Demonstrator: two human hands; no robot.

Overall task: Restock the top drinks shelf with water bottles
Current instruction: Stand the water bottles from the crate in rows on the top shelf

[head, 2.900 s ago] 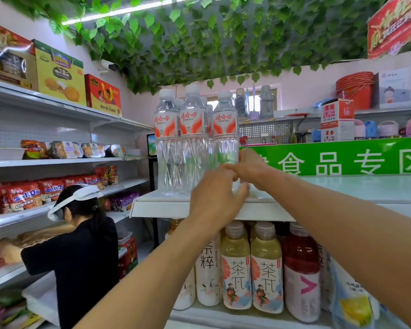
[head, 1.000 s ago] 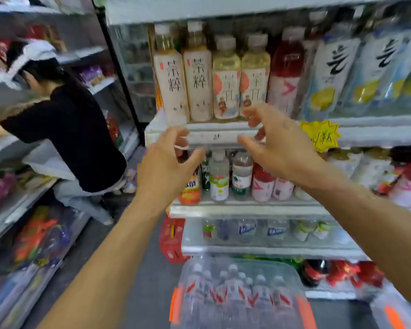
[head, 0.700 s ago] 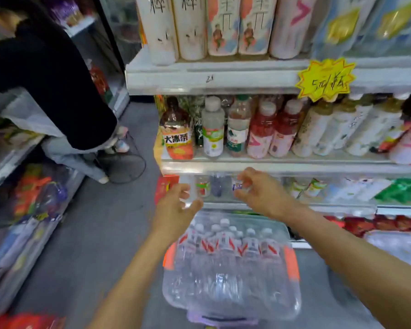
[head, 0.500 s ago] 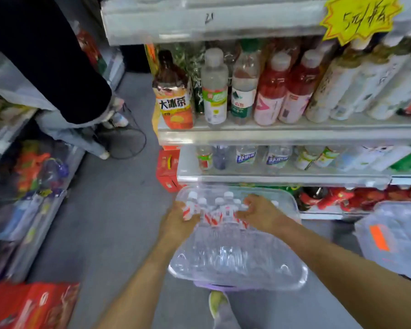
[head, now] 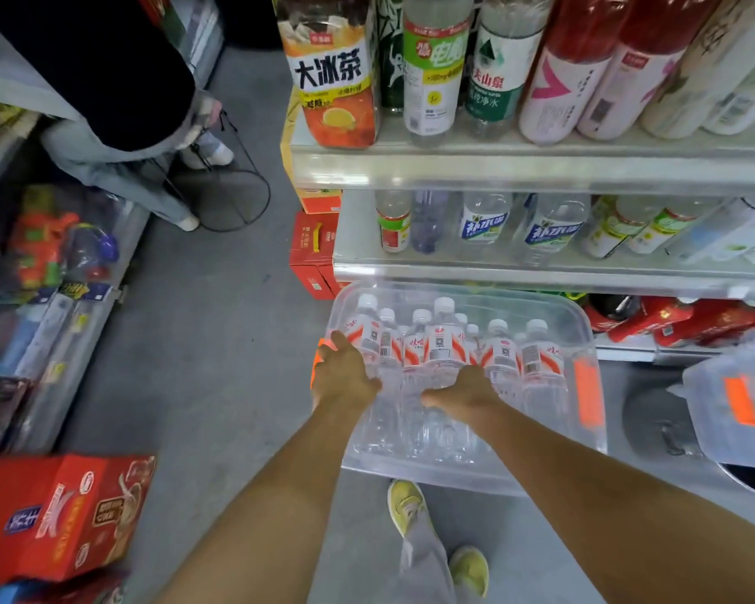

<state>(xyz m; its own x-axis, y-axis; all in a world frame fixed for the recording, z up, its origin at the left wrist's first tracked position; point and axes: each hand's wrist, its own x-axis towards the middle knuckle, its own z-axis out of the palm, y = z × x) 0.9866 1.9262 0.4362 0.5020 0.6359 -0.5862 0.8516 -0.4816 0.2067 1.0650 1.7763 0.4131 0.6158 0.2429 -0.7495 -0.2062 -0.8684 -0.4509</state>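
A clear plastic bin stands on the floor below the drinks shelves, packed with several upright water bottles that have white caps and red-and-white labels. My left hand reaches into the bin's left end, thumb up and fingers curled round the leftmost bottle. My right hand is down among the middle bottles, closed round the body of a bottle that stands a little higher than the rest; its fingertips are hidden. The top shelf is out of view.
Drink shelves rise right behind the bin. A second clear bin sits at the right. Red cartons stand by the shelf end and another red carton at lower left. A crouching person is at upper left. My shoes are just before the bin.
My view dropped from the top shelf down to the floor bin. Both hands came down from the shelf edges into the bin and closed on bottles.
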